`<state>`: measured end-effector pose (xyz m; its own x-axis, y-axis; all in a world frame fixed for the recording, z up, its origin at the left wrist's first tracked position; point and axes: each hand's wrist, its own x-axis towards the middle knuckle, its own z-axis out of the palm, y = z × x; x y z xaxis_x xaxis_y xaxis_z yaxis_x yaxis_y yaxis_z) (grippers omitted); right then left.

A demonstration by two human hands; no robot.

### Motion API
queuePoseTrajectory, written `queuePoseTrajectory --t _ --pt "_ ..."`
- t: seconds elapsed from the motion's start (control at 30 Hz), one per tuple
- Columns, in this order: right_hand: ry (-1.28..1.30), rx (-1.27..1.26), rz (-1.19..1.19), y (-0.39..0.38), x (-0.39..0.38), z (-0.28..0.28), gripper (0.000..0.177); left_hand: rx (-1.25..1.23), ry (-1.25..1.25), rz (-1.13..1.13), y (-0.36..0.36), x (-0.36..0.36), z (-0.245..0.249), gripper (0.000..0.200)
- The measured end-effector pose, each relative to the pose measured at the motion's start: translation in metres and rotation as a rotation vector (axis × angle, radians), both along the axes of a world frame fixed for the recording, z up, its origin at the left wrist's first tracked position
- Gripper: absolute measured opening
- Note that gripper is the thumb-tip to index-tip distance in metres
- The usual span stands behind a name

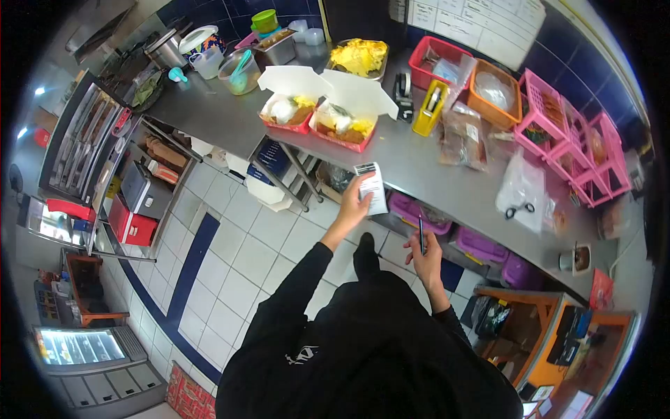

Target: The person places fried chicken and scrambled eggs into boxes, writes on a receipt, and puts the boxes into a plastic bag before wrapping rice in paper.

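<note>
A printed paper slip (375, 190) is pinched in my left hand (354, 201), held out in front of the counter's near edge. My right hand (426, 257) grips a dark pen (421, 230) that points upward. Beyond the slip, two food boxes with raised white lids stand side by side at the counter edge. The left food box (300, 128) and the right food box (356, 145) both hold white and yellow food with something brown. Neither hand touches the boxes.
On the steel counter (433, 174) stand a tray of yellow food (357, 57), a yellow holder (430, 108), a red basket (422, 59), an orange basket (494, 98) and pink baskets (541, 115). Scissors (520, 209) lie on a plastic bag. Purple containers (481, 244) sit below.
</note>
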<state>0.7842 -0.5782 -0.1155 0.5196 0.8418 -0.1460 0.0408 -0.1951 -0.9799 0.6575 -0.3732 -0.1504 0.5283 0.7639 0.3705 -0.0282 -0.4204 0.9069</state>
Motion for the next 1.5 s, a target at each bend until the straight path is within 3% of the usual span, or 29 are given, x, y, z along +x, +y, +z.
queuePoseTrajectory --t 0.07,0.17,0.33,0.43,0.47,0.6,0.8,0.87,0.93,1.03,1.17,1.2,1.3,1.4,1.5 --pt "0.021 -0.015 0.01 0.045 0.027 -0.025 0.028 0.042 0.104 0.1 0.048 -0.006 -0.021 0.048" --pt "0.001 0.054 -0.072 0.12 0.043 -0.026 0.033 0.083 0.293 0.231 0.11 -0.015 -0.039 0.041" --pt "-0.044 0.085 -0.078 0.235 0.045 -0.012 0.063 0.13 0.478 0.258 0.158 -0.022 -0.037 0.034" --pt "-0.262 0.083 -0.102 0.293 0.034 -0.017 0.072 0.085 0.65 0.337 0.153 -0.019 -0.016 0.034" --pt "-0.263 0.062 -0.073 0.308 0.035 -0.019 0.076 0.172 0.693 0.374 0.15 -0.021 -0.019 0.037" --pt "-0.336 0.004 -0.045 0.348 0.049 -0.02 0.067 0.381 0.861 0.458 0.145 -0.025 -0.016 0.042" --pt "-0.431 0.045 0.036 0.393 0.091 0.019 0.057 0.529 0.773 0.522 0.164 0.004 -0.011 0.042" --pt "-0.532 0.048 0.086 0.401 0.105 0.025 0.056 0.497 0.712 0.446 0.173 0.015 -0.036 0.039" --pt "-0.619 0.099 0.126 0.409 0.117 0.022 0.054 0.447 0.668 0.379 0.183 0.028 -0.032 0.035" --pt "-0.549 0.09 0.108 0.415 0.12 0.014 0.049 0.445 0.653 0.393 0.192 0.039 -0.027 0.035" --pt "-0.649 0.238 0.01 0.385 0.119 0.018 0.037 0.344 0.615 0.225 0.198 0.022 -0.03 0.04" --pt "-0.268 -0.027 0.091 0.368 0.114 0.038 0.029 0.314 0.594 0.17 0.201 0.015 -0.028 0.042" --pt "0.804 0.211 0.158 0.334 0.104 0.044 0.023 0.312 0.602 0.126 0.203 0.01 -0.03 0.051" --pt "0.641 0.363 0.086 0.311 0.08 0.006 0.021 0.327 0.603 0.198 0.2 0.027 -0.029 0.055" --pt "0.276 0.293 0.107 0.298 0.067 -0.036 0.019 0.327 0.601 0.25 0.194 0.036 -0.034 0.06"
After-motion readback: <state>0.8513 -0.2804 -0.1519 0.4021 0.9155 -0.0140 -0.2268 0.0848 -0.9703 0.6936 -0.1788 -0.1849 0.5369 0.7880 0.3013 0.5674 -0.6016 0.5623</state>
